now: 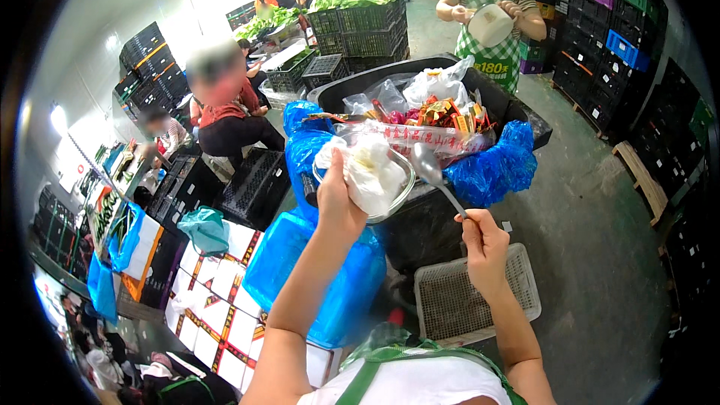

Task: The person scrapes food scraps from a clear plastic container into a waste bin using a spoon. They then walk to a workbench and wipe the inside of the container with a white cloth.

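Grip, left hand (pixel 337 199): closed on the left side of a clear glass bowl (pixel 406 193), thumb side against the crumpled white wad (pixel 377 176) in it.
Grip, right hand (pixel 484 241): fingers wrapped around the handle of a metal spoon (pixel 442 182), its head just beside the bowl's right rim.
Bin (pixel 532 121): black, beyond bowl and spoon, heaped with plastic bags (pixel 441 84) and red-and-gold wrappers (pixel 450 115); blue film (pixel 495 169) bunched at its near corners.
Floor (pixel 592 285): pale mesh basket (pixel 531 285) near the right forearm.
Left side: white boxes (pixel 238 322) with printed tape.
Across the bin: co-worker in a green checked apron (pixel 506 60), holding a white bowl (pixel 491 28).
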The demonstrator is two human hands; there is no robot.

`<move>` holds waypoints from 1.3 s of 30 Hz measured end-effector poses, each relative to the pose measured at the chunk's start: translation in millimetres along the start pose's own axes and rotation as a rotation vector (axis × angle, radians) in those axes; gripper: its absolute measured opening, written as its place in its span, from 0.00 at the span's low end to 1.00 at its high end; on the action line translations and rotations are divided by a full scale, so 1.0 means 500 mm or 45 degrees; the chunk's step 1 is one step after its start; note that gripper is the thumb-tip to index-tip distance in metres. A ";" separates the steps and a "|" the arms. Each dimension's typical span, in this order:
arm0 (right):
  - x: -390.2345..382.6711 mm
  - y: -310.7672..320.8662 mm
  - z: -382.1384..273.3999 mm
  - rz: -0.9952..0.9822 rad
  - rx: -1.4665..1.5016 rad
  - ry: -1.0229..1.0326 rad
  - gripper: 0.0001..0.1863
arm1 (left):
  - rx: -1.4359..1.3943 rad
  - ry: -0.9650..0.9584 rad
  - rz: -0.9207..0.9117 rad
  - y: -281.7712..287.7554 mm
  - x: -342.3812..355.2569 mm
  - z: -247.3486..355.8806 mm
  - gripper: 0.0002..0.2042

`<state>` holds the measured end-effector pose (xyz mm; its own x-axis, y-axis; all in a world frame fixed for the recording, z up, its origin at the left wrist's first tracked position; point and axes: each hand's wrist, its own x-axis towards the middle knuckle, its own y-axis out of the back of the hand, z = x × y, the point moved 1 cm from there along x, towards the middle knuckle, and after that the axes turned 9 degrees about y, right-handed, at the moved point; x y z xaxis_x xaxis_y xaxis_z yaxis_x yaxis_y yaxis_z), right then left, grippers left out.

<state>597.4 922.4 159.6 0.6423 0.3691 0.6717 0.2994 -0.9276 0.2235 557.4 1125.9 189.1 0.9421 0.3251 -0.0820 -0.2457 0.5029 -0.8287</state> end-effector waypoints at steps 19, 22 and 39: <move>-0.033 -0.020 0.029 -0.282 0.446 -0.605 0.08 | -0.401 0.179 -0.152 -0.006 -0.019 -0.099 0.24; -0.040 -0.004 0.037 -0.284 0.457 -0.595 0.08 | -0.410 0.203 0.041 -0.015 -0.018 -0.106 0.22; -0.023 0.069 -0.025 0.151 0.034 -0.262 0.07 | 0.317 0.344 -0.115 -0.012 -0.043 -0.216 0.06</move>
<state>591.6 885.2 168.3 0.8034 0.2641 0.5337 0.2300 -0.9643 0.1310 563.3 1029.3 136.1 0.9806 0.0643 -0.1851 -0.1753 0.7100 -0.6821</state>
